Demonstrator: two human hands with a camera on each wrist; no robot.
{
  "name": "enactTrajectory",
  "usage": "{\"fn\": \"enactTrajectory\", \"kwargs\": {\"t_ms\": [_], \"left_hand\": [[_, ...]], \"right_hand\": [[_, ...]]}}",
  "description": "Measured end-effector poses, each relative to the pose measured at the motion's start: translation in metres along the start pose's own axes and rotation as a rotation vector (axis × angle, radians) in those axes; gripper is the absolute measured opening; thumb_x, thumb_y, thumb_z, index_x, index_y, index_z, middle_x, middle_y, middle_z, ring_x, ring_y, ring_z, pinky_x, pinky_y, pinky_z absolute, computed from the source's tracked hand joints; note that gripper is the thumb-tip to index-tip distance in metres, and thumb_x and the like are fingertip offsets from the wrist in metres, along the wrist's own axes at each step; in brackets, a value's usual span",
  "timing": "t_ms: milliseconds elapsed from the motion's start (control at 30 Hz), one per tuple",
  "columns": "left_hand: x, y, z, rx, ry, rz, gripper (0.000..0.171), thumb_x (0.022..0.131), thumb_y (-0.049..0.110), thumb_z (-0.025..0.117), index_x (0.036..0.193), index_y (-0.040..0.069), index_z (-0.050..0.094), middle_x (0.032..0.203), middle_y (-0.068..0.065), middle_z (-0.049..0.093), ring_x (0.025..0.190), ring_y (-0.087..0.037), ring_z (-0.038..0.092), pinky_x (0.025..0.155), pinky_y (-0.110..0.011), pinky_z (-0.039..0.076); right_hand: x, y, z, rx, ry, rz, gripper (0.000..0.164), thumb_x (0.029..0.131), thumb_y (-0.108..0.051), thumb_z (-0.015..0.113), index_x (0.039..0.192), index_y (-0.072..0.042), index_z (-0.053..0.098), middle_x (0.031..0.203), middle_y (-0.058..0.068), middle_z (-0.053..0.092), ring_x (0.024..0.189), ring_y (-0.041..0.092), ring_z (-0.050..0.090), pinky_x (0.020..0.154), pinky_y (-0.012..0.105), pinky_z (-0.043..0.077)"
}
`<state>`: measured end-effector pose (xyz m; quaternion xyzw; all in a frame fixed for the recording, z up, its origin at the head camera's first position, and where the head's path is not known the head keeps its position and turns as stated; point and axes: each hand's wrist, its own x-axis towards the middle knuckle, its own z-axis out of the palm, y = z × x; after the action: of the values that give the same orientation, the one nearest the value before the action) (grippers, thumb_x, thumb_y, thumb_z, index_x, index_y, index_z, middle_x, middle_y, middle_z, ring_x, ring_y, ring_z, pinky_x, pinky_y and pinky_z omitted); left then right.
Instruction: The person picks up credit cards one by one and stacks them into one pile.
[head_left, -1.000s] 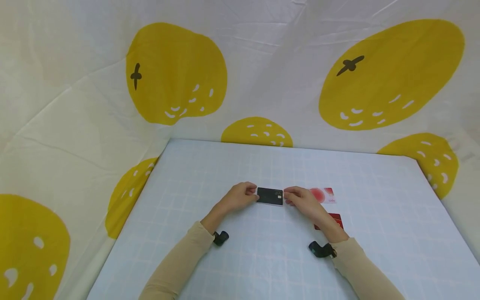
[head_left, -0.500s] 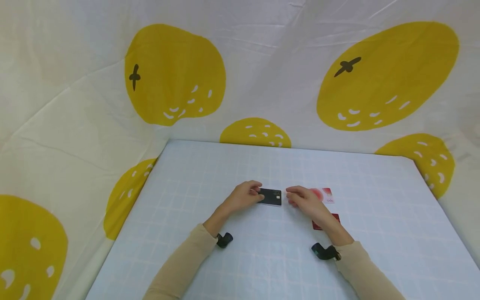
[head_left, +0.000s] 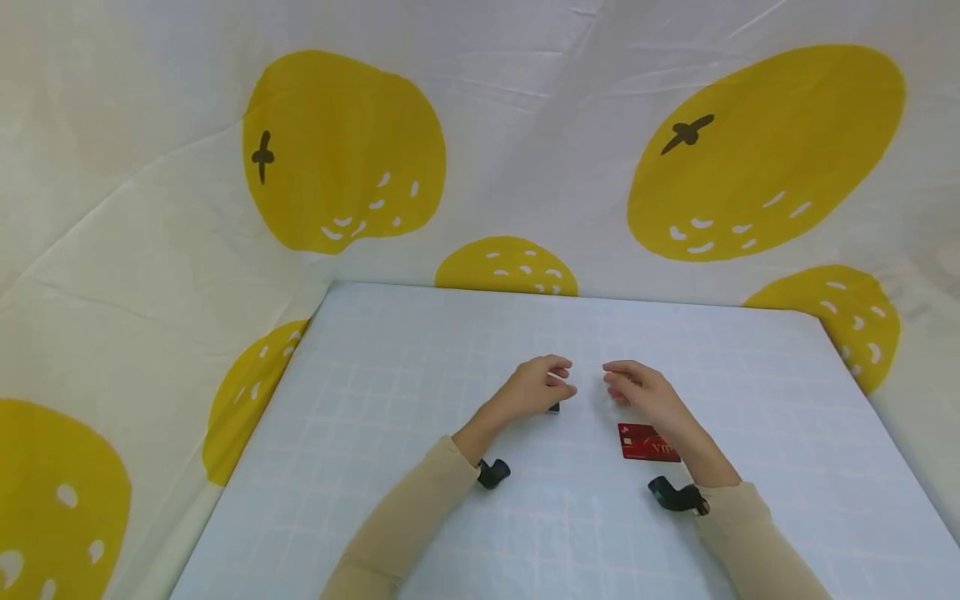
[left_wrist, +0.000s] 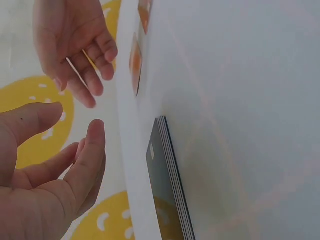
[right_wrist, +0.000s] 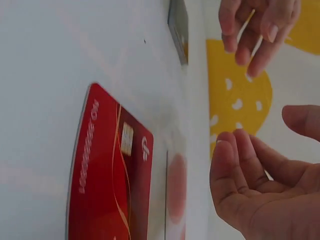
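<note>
A neat stack of black cards (left_wrist: 162, 175) lies on the table; several thin edges show in the left wrist view. In the head view only its corner (head_left: 554, 408) shows past my left hand (head_left: 531, 387), which is above it with fingers loosely bent and nothing in them. My right hand (head_left: 647, 397) hovers to the right, also holding nothing, fingers relaxed and facing the left hand. Below the right hand lies a red VIP card (head_left: 637, 442), partly covered by the wrist. A white card with a pink circle (right_wrist: 176, 192) is hidden behind the right hand in the head view.
The table (head_left: 420, 517) wears a pale blue checked cover. White cloth with yellow fruit prints (head_left: 345, 150) rises along its back and sides. A black camera (head_left: 493, 473) sits at the left wrist, another camera (head_left: 675, 495) at the right.
Both hands have shifted right and let go of the black card stack, which stays on the table. The right hand now covers the pink and white card, and more of the red card shows.
</note>
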<state>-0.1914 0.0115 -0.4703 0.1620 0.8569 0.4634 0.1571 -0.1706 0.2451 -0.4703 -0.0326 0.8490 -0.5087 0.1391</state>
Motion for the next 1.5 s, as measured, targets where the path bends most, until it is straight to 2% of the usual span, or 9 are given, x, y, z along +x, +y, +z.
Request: {"fn": "enactTrajectory", "kwargs": {"t_ms": [133,267,533,700,833,1000,1267,1500], "left_hand": [[0.013,0.011,0.015,-0.003,-0.035,-0.011,0.045,0.094,0.022,0.072,0.134,0.006,0.06,0.12,-0.005,0.065,0.102,-0.013,0.063,0.079,-0.024,0.054],[0.026,0.018,0.03,0.038,-0.051,-0.034,0.044,0.093,0.024,0.073,0.133,0.007,0.061,0.118,-0.004,0.065,0.096,-0.011,0.062,0.079,-0.022,0.053],[0.047,0.025,0.052,0.123,-0.05,-0.07,0.043,0.092,0.024,0.075,0.129,0.007,0.063,0.109,-0.002,0.065,0.091,-0.011,0.059,0.075,-0.023,0.053],[0.057,0.028,0.061,0.206,-0.06,-0.06,0.044,0.09,0.024,0.076,0.128,0.006,0.062,0.109,-0.002,0.067,0.094,-0.013,0.06,0.076,-0.024,0.052],[0.062,0.028,0.067,0.294,-0.072,-0.06,0.047,0.089,0.025,0.076,0.13,0.005,0.061,0.109,-0.002,0.066,0.094,-0.013,0.059,0.078,-0.026,0.051],[0.065,0.029,0.07,0.368,-0.066,-0.09,0.05,0.088,0.026,0.077,0.129,0.006,0.058,0.109,-0.004,0.064,0.092,-0.014,0.056,0.081,-0.028,0.051],[0.067,0.028,0.07,0.362,-0.064,-0.147,0.048,0.085,0.027,0.08,0.124,0.011,0.055,0.104,-0.002,0.059,0.089,-0.014,0.054,0.078,-0.029,0.052],[0.066,0.028,0.072,0.369,-0.07,-0.143,0.042,0.086,0.026,0.08,0.119,0.013,0.057,0.101,-0.002,0.059,0.087,-0.014,0.055,0.077,-0.029,0.051]], "right_hand": [[-0.003,0.006,-0.017,-0.027,0.04,0.005,0.056,0.104,-0.042,0.052,0.144,-0.003,0.048,0.133,0.022,0.057,0.109,0.036,0.059,0.098,0.052,0.048],[-0.006,0.011,-0.031,-0.051,0.073,0.017,0.059,0.104,-0.043,0.051,0.145,-0.002,0.046,0.134,0.025,0.055,0.109,0.038,0.058,0.099,0.057,0.045],[-0.007,0.026,-0.051,-0.073,0.098,0.021,0.059,0.105,-0.04,0.05,0.145,0.002,0.044,0.136,0.027,0.053,0.113,0.04,0.056,0.098,0.054,0.047],[-0.003,0.038,-0.062,-0.171,0.099,0.028,0.055,0.104,-0.035,0.054,0.144,0.002,0.045,0.134,0.028,0.053,0.117,0.043,0.052,0.097,0.056,0.047],[0.003,0.047,-0.069,-0.236,0.077,0.043,0.053,0.101,-0.028,0.061,0.143,0.001,0.046,0.132,0.029,0.052,0.119,0.046,0.05,0.095,0.059,0.047],[0.008,0.057,-0.074,-0.278,0.03,0.075,0.058,0.097,-0.028,0.067,0.144,-0.002,0.044,0.131,0.029,0.051,0.118,0.046,0.049,0.094,0.059,0.047],[0.015,0.059,-0.071,-0.328,-0.012,0.027,0.063,0.092,-0.024,0.074,0.143,-0.001,0.046,0.129,0.028,0.049,0.112,0.043,0.048,0.093,0.059,0.047],[0.014,0.062,-0.069,-0.399,-0.015,-0.002,0.058,0.09,-0.021,0.076,0.139,-0.002,0.05,0.126,0.025,0.047,0.109,0.04,0.047,0.089,0.055,0.049]]}}
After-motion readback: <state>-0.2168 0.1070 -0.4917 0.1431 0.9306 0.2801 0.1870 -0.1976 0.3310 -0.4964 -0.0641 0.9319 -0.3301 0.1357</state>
